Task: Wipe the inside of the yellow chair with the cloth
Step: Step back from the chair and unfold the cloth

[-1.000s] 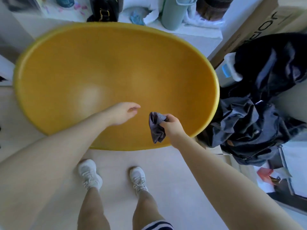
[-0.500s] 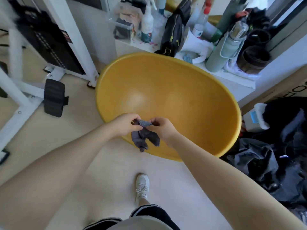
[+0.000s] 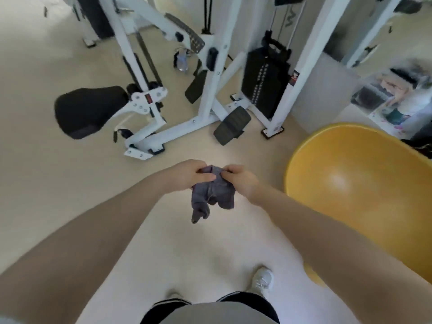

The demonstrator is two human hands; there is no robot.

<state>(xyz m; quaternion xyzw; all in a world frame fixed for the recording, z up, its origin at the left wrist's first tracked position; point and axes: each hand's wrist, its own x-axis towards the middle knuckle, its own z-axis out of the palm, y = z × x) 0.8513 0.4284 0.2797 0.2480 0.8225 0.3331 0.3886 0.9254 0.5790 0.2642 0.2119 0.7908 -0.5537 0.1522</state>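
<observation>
The yellow chair (image 3: 364,190), a big round shell with a glossy inside, sits at the right of the view, partly cut off by the frame edge and by my right forearm. A small grey-purple cloth (image 3: 211,195) hangs crumpled in front of me over the floor, left of the chair and apart from it. My left hand (image 3: 189,175) pinches its upper left part. My right hand (image 3: 240,178) pinches its upper right part. Both hands are close together at the cloth's top edge.
A white weight machine (image 3: 205,90) with black pads and a weight stack stands ahead on the beige floor. A cluttered shelf (image 3: 395,99) is at the far right behind the chair. My white shoe (image 3: 263,280) is on the floor below.
The view has swung left, so the chair has slid from centre to the right edge. My left hand has joined the right on the cloth, which is now off the chair, over the floor.
</observation>
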